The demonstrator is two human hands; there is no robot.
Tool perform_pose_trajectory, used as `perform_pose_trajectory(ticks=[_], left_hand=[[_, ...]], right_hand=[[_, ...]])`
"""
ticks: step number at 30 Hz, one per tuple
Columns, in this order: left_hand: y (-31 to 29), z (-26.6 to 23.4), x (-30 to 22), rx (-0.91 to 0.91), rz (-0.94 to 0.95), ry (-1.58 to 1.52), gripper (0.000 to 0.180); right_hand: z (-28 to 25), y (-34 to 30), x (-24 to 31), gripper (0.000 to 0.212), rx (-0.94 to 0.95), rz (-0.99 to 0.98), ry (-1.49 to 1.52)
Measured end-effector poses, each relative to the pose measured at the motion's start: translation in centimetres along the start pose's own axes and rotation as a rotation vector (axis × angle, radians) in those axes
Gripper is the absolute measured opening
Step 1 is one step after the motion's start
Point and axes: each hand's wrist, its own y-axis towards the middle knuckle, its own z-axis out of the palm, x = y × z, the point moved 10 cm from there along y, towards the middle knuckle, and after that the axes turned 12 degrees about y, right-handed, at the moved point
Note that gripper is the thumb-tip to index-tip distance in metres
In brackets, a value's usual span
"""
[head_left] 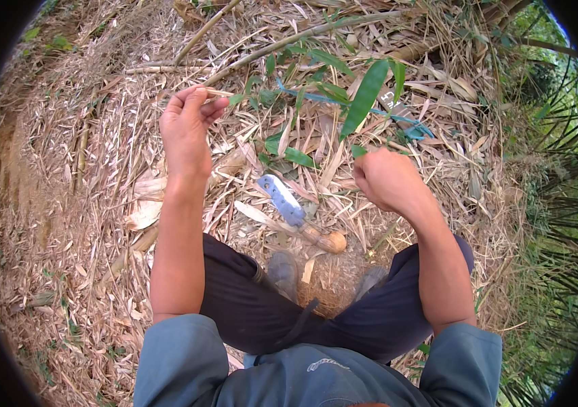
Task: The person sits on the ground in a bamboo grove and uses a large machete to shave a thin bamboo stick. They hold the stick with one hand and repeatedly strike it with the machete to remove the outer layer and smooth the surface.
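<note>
My left hand [188, 132] is raised at the upper left, thumb and fingers pinched on a thin pale twig [218, 92] that points right, toward some green leaves. Lower and to the right, my right hand [392, 180] is curled closed, its back turned up. A small bit of green leaf [358, 150] shows at its knuckles; what the fingers hold, if anything, is hidden. Between my hands and nearer my feet lies a broad-bladed knife [283, 201] with a round-ended wooden handle [330, 241]. A long green bamboo leaf [366, 98] stands up beyond my right hand.
Dry bamboo leaves [92, 224] cover the ground. A blue strap [323, 98] lies ahead, beside a dark flat piece [397, 108] with pale markings. A long thin branch [289, 41] crosses the far side. My shoes [282, 271] stand close behind the knife.
</note>
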Motion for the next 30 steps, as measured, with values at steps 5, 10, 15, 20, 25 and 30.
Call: perform_pose_trajectory(ticks=[5,10,15,20,25,30], left_hand=[[-2.3,3.8,1.0,0.227,-0.129,-0.013,0.009],[-5.2,7.1,1.3,0.424,-0.148,-0.037,0.008],[-6.3,7.7,2.8,0.439,-0.222,-0.071,0.009],[-7.9,9.5,3.2,0.537,-0.208,0.014,0.016],[-7.9,9.9,2.2,0.486,-0.185,0.055,0.034],[-8.8,9.5,1.4,0.552,-0.132,0.133,0.030]], right_hand=[[-9.4,-1.4,4.0,0.021,-0.831,-0.482,-0.282],[-9.7,-0.9,2.1,0.031,-0.812,-0.318,0.430],[-3.0,-0.2,5.2,0.028,-0.298,-0.256,0.896],[-2.2,0.0,3.7,0.018,-0.184,-0.196,0.900],[-14.7,-6.4,-1.6,0.022,-0.652,-0.341,0.848],[-15.3,-14.4,-18.7,0.023,-0.909,-0.073,0.612]])
